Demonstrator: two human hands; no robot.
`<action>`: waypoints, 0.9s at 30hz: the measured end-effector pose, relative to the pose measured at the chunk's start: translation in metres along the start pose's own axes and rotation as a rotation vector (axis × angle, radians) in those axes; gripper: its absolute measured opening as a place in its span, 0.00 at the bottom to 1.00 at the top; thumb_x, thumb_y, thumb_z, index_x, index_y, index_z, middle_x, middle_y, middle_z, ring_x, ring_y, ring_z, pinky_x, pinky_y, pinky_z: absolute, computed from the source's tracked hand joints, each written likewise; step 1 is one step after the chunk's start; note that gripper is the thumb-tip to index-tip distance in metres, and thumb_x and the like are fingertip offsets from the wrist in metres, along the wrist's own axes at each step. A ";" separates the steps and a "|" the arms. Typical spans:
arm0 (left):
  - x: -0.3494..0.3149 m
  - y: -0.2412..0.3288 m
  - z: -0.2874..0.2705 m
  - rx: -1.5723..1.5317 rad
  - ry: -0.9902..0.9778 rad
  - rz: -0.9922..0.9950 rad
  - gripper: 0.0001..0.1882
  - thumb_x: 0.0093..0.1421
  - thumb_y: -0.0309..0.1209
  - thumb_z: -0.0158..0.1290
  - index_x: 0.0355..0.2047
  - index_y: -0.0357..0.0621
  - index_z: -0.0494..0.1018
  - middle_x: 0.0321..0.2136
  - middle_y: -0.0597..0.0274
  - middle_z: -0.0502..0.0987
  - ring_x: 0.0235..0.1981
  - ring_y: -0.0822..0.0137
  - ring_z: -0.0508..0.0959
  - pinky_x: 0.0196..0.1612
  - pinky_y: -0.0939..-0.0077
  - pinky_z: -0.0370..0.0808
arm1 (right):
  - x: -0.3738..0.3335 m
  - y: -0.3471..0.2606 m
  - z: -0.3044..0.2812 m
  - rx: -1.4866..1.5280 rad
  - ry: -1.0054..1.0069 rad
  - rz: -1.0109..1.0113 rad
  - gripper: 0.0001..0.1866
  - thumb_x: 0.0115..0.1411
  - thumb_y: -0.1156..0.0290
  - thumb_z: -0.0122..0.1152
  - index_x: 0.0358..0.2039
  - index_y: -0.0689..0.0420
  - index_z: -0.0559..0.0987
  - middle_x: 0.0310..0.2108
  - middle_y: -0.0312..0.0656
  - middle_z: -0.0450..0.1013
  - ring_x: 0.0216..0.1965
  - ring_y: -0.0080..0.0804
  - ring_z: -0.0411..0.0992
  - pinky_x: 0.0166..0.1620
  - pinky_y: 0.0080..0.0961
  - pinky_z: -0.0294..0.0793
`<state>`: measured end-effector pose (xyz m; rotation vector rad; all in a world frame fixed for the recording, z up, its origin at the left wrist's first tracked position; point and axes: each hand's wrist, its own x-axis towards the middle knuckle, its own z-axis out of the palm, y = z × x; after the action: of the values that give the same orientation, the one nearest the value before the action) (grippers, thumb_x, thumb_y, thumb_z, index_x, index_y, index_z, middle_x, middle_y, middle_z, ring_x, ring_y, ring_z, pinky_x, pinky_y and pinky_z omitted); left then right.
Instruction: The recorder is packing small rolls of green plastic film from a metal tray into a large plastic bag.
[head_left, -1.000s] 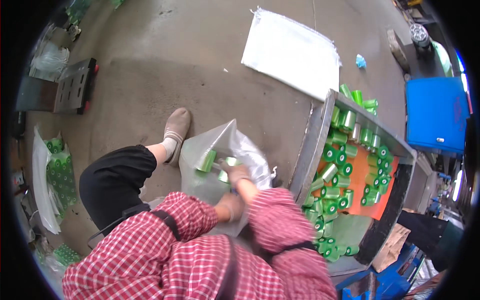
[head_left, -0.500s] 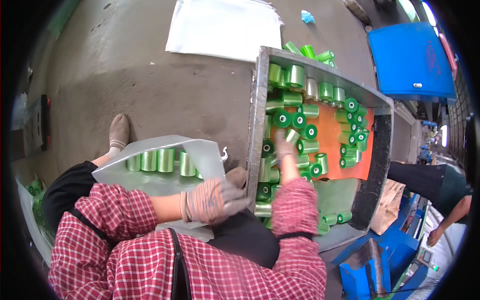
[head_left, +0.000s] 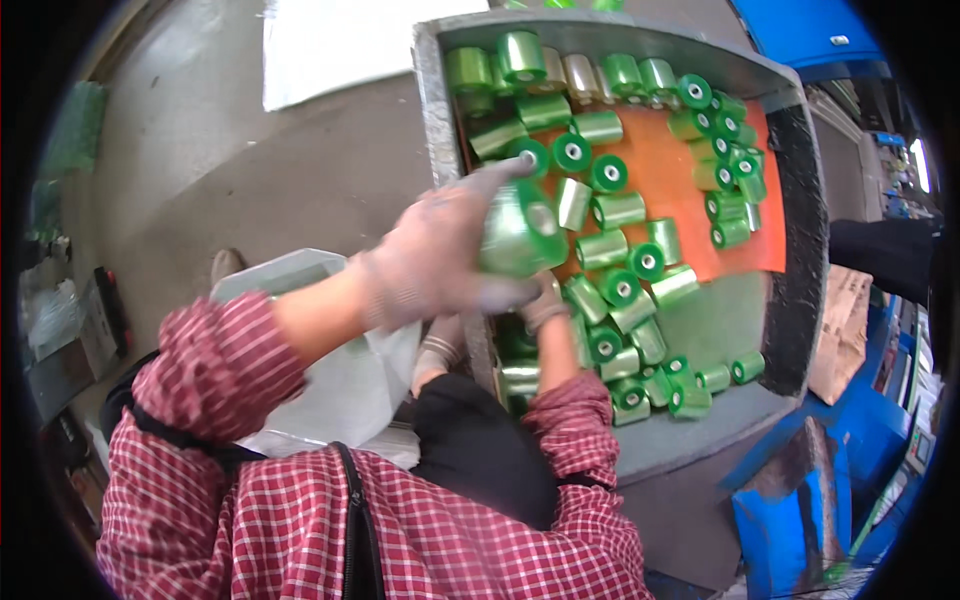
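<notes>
My left hand [head_left: 430, 245], in a pale knit glove, grips a large roll of green film [head_left: 520, 230] over the left wall of a grey bin [head_left: 432, 110]. Just beyond the roll is my gloved right hand [head_left: 545, 303], reaching inside that wall; its fingers are mostly hidden by the roll. Many smaller-looking rolls of green film [head_left: 618, 210] lie on their sides or stand on end in the bin. Between my arm and my legs is a translucent plastic bag [head_left: 335, 405], its contents hidden from this angle.
An orange sheet [head_left: 655, 150] lines part of the bin's floor. White sheeting [head_left: 340, 45] lies on the floor beyond. To the right stand a brown paper sack [head_left: 840, 335] and blue metal equipment [head_left: 785, 520]. Another person's dark-clothed leg [head_left: 885, 255] shows at the right edge.
My left hand has moved up and right from the plastic bag to the bin wall and now holds a roll. My right hand has drawn back toward me. The view has shifted.
</notes>
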<state>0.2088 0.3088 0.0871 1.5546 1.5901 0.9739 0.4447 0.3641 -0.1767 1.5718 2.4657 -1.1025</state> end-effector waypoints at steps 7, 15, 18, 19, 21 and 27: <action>-0.208 -0.106 -0.080 0.114 -0.283 -0.983 0.41 0.38 0.48 0.62 0.47 0.32 0.63 0.38 0.43 0.73 0.40 0.52 0.74 0.47 0.67 0.69 | -0.063 -0.167 -0.110 1.028 -0.132 0.205 0.36 0.45 0.56 0.65 0.50 0.63 0.64 0.41 0.45 0.69 0.43 0.32 0.68 0.47 0.26 0.66; -0.248 -0.218 0.027 0.381 0.195 -1.126 0.40 0.50 0.52 0.51 0.49 0.28 0.59 0.47 0.37 0.66 0.47 0.50 0.70 0.49 0.67 0.68 | -0.147 -0.346 -0.161 0.956 -0.640 0.229 0.25 0.53 0.62 0.55 0.48 0.63 0.67 0.39 0.43 0.71 0.39 0.30 0.71 0.43 0.25 0.70; -0.266 -0.192 0.014 0.314 -0.297 -1.117 0.29 0.56 0.38 0.46 0.51 0.29 0.55 0.53 0.39 0.61 0.50 0.49 0.68 0.48 0.65 0.68 | -0.129 -0.386 -0.053 0.529 -0.756 0.182 0.28 0.53 0.51 0.57 0.42 0.64 0.73 0.37 0.45 0.73 0.37 0.28 0.70 0.41 0.25 0.68; -0.277 -0.150 -0.005 0.410 -0.494 -0.777 0.20 0.54 0.30 0.44 0.47 0.32 0.63 0.49 0.40 0.66 0.47 0.50 0.71 0.47 0.63 0.70 | -0.117 -0.383 -0.012 0.330 -0.739 0.222 0.33 0.49 0.45 0.58 0.41 0.66 0.73 0.38 0.48 0.73 0.38 0.31 0.71 0.43 0.25 0.68; -0.294 -0.121 0.005 0.464 -0.641 -0.866 0.15 0.55 0.28 0.45 0.41 0.38 0.73 0.41 0.50 0.75 0.44 0.57 0.75 0.44 0.64 0.72 | -0.101 -0.388 0.084 0.145 -0.737 0.306 0.45 0.41 0.39 0.61 0.44 0.71 0.70 0.44 0.56 0.70 0.45 0.41 0.70 0.49 0.30 0.65; -0.345 -0.144 -0.013 0.327 -0.534 -0.862 0.11 0.52 0.32 0.48 0.35 0.48 0.77 0.37 0.54 0.77 0.38 0.58 0.76 0.39 0.65 0.73 | -0.094 -0.369 0.277 -0.056 -0.385 0.022 0.30 0.49 0.60 0.54 0.50 0.63 0.65 0.45 0.60 0.66 0.50 0.54 0.63 0.54 0.37 0.61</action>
<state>0.1415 -0.0363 -0.0411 0.9948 1.7876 -0.1637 0.1021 0.0430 -0.1478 1.2295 2.1985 -1.1890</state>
